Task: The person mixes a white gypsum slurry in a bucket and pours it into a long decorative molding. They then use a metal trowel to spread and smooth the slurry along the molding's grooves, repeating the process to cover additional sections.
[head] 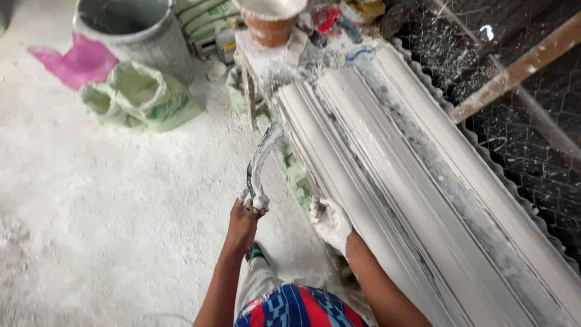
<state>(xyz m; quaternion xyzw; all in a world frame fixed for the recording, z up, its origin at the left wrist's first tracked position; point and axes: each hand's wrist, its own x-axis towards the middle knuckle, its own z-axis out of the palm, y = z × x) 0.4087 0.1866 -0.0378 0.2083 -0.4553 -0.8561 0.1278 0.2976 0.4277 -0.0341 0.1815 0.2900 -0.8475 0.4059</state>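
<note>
Gripping a curved, plaster-caked tool (259, 162) by its lower end, the left hand (243, 219) held it up and away; the plaster-coated right hand (330, 223), fingers curled, pressed the near edge of the long moulding (387, 181) running away rightward.

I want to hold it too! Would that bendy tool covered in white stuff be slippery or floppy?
Probably slippery: the curved tool is smeared with wet-looking white plaster, like the left hand gripping its end. Likely stiff, since it keeps its curve while held up by one end. It looks light enough for one hand.
</note>
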